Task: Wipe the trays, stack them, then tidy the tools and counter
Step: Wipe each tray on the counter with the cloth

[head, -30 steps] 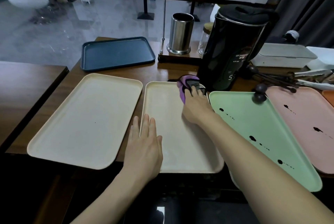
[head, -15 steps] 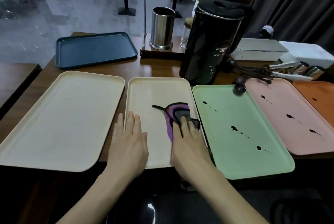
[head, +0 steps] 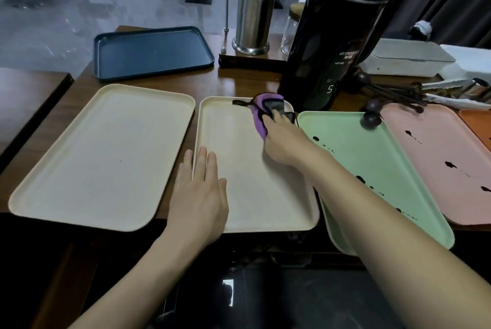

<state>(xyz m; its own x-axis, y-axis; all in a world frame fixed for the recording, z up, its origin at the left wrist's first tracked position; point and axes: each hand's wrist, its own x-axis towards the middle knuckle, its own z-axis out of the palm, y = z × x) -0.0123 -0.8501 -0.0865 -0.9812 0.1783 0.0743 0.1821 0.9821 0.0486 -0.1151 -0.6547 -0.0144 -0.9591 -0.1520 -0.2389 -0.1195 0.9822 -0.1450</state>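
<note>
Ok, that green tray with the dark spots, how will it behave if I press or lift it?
Probably stiff and light: the green tray looks like thin moulded plastic. Its near corner overhangs the counter, so pressing there could tip it. The ball-ended stick resting on its far rim would likely roll off.

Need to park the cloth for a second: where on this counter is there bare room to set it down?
Bare counter runs between the dark blue tray, the left cream tray and the wooden stand. That cream tray holds nothing either. Right of the black kettle it is crowded: dark spoons overhang the green tray and pink tray.
</note>
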